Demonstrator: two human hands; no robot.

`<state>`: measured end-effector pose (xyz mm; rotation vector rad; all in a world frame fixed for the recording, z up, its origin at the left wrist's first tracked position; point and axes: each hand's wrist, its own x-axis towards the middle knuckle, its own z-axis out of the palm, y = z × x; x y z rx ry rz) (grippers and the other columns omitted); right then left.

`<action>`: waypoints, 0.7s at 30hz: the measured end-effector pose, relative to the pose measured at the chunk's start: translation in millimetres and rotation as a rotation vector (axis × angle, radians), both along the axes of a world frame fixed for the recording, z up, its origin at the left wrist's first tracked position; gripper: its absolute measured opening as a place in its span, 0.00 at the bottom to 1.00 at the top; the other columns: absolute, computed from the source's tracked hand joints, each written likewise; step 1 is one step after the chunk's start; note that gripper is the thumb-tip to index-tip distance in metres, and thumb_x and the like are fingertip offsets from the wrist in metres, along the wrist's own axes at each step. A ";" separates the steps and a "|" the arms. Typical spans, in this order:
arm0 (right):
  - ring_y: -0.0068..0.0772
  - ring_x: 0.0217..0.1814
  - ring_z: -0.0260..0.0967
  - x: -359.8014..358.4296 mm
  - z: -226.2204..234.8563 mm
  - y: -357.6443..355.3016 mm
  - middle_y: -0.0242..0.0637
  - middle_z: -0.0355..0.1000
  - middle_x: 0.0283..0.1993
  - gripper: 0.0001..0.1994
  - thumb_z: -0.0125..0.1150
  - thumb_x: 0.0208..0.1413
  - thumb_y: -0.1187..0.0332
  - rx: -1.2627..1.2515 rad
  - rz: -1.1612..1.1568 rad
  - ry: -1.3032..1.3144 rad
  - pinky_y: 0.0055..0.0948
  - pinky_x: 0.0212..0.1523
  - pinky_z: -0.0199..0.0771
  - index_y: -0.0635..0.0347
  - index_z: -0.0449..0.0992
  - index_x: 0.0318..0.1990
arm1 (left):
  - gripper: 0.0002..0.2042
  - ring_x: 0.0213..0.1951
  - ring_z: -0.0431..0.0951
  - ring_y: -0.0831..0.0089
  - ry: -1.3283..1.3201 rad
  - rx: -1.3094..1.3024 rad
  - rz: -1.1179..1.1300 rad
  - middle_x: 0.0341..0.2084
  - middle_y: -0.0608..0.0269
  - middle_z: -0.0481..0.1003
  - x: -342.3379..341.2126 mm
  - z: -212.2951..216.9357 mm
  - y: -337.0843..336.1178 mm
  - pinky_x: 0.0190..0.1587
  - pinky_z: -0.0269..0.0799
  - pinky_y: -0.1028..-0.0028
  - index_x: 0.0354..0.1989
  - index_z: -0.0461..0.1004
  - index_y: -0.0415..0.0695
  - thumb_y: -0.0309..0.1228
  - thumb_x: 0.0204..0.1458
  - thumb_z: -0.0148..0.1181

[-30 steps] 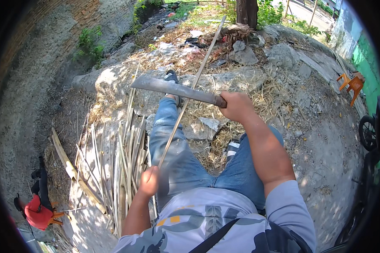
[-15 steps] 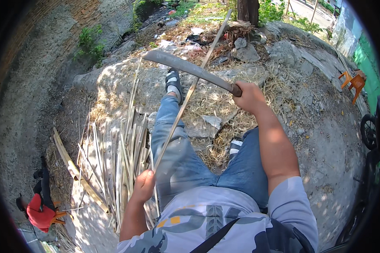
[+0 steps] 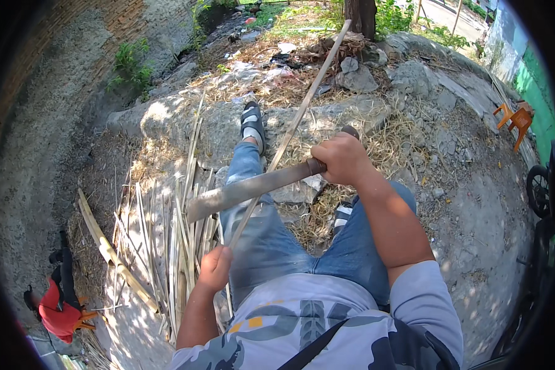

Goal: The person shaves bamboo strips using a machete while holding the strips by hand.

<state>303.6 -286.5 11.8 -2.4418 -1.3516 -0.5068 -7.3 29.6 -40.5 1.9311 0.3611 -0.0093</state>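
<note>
My right hand (image 3: 342, 158) is closed around the dark handle of a machete (image 3: 253, 188), whose broad grey blade points left across my left thigh. My left hand (image 3: 216, 267) is closed on the near end of a long, thin bamboo strip (image 3: 302, 108). The strip slants up and away to the right, toward the foot of a tree trunk. The blade crosses the strip at its lower part, a short way beyond my left hand; whether they touch I cannot tell. A pile of split bamboo strips (image 3: 179, 246) lies on the ground to my left.
A thicker curved bamboo piece (image 3: 114, 253) lies left of the pile. Curled shavings (image 3: 407, 129) cover the ground between and beyond my feet. A tree trunk (image 3: 360, 18) and rocks (image 3: 359, 79) stand ahead. A person in red (image 3: 58, 311) sits at lower left; an orange chair (image 3: 517, 123) stands at right.
My right hand has drawn the machete nearer along the strip, and its blade tip has swung down toward me. The strip's far end has shifted slightly right; my left hand keeps its hold.
</note>
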 end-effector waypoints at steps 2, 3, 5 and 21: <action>0.46 0.34 0.78 20.3 -1.4 -22.0 0.39 0.78 0.29 0.13 0.69 0.41 0.63 0.090 -0.170 0.167 0.44 0.40 0.75 0.54 0.78 0.35 | 0.18 0.25 0.63 0.83 0.004 0.007 -0.029 0.20 0.72 0.68 -11.7 3.4 5.5 0.28 0.61 0.75 0.29 0.72 0.40 0.38 0.71 0.49; 0.48 0.36 0.79 28.4 0.6 -28.4 0.42 0.79 0.31 0.14 0.69 0.44 0.62 0.180 -0.345 0.327 0.46 0.41 0.76 0.56 0.79 0.38 | 0.18 0.25 0.63 0.82 0.015 -0.028 -0.039 0.20 0.72 0.68 -17.5 3.2 10.5 0.29 0.62 0.75 0.29 0.72 0.40 0.37 0.71 0.49; 0.50 0.38 0.79 38.9 4.7 -32.3 0.45 0.80 0.33 0.15 0.68 0.46 0.61 0.276 -0.515 0.451 0.47 0.41 0.76 0.57 0.79 0.40 | 0.18 0.25 0.64 0.82 0.027 -0.063 -0.049 0.20 0.72 0.68 -26.8 -0.2 13.1 0.29 0.62 0.75 0.28 0.72 0.40 0.37 0.71 0.50; 0.51 0.37 0.78 2.5 3.8 -9.8 0.40 0.77 0.29 0.09 0.68 0.44 0.65 0.059 -0.126 0.271 0.49 0.40 0.77 0.50 0.77 0.34 | 0.18 0.24 0.66 0.76 0.013 0.050 0.013 0.19 0.64 0.69 -0.8 0.2 -6.6 0.29 0.65 0.68 0.28 0.71 0.38 0.36 0.70 0.48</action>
